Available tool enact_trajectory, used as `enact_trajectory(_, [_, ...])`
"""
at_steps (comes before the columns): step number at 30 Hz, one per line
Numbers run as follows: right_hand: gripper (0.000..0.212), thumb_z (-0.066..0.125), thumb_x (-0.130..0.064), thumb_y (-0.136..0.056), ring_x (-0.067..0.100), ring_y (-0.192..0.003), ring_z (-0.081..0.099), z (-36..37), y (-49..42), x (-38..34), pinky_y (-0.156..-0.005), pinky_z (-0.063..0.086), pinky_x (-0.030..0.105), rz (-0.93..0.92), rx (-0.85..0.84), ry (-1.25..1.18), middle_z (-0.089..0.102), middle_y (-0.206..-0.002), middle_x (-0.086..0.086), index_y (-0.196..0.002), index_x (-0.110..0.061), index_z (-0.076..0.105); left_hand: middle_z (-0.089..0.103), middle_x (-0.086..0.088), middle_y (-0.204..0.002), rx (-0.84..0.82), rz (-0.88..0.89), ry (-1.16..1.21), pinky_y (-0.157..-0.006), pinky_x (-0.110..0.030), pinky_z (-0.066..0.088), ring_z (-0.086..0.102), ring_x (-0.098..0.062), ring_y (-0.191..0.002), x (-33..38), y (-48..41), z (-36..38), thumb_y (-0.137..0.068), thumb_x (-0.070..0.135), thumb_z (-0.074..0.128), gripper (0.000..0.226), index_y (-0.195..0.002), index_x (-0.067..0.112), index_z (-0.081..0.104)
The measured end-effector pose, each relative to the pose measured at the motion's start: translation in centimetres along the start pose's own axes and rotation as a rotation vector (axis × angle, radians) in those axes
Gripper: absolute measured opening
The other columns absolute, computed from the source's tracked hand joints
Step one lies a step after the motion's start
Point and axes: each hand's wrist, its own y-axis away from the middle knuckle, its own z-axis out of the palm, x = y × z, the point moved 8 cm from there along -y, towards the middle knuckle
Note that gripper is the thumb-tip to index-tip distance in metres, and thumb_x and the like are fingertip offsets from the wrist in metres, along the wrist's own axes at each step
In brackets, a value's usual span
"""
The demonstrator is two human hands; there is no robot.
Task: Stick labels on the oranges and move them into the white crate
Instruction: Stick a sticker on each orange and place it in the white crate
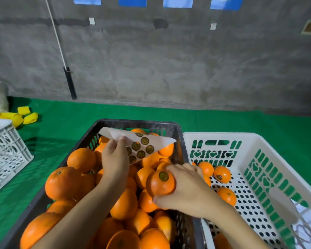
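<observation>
Orange (159,188), one label (163,176), right hand (189,190), sheet (161,141), left hand (115,159)

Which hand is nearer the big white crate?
Right. The right hand, gripping a labelled orange, is beside the white crate; the left hand holds the label sheet over the black crate.

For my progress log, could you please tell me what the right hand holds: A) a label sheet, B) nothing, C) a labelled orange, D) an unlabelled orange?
C: the right hand grips an orange with a round label on top; the left hand holds the label sheet.
</observation>
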Motion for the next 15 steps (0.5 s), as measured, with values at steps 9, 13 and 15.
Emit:
enact_trajectory(9, [0.053, 0.069, -0.070, -0.074, 0.021, -0.067, 0.053, 0.6, 0.5, 12.5, -0.067, 0.046, 0.033, 0.877, 0.473, -1.531, 0.058, -0.070, 0.005, -0.088, -0.019, 0.065, 0.077, -0.012, -0.094, -0.242, -0.122, 0.011, -0.079, -0.047, 0.062, 0.076, -0.030, -0.084, -0.6, 0.7, 2.2, -0.102, 0.026, 0.055, 0.023, -0.119, 0.011, 0.062])
enact_trajectory(13, [0.054, 0.054, -0.072, -0.086, 0.020, -0.054, 0.044, 3.9, 0.6, 14.5, -0.056, 0.039, 0.026, 1.032, 0.550, -1.827, 0.048, -0.064, 0.004, -0.081, -0.018, 0.059, 0.079, -0.005, -0.092, -0.387, -0.091, -0.093, -0.072, -0.039, 0.060, 0.076, -0.022, -0.083, -0.8, 2.1, 3.7, -0.104, 0.030, 0.053, 0.021, -0.107, 0.016, 0.067])
enact_trajectory(15, [0.052, 0.049, -0.066, -0.093, 0.020, -0.056, 0.048, 4.5, 0.5, 14.7, -0.057, 0.041, 0.028, 1.042, 0.597, -1.821, 0.051, -0.068, 0.005, -0.092, -0.015, 0.062, 0.079, -0.003, -0.092, -0.405, -0.086, -0.102, -0.075, -0.040, 0.060, 0.076, -0.021, -0.085, -0.9, 2.3, 3.8, -0.104, 0.033, 0.050, 0.022, -0.106, 0.020, 0.067])
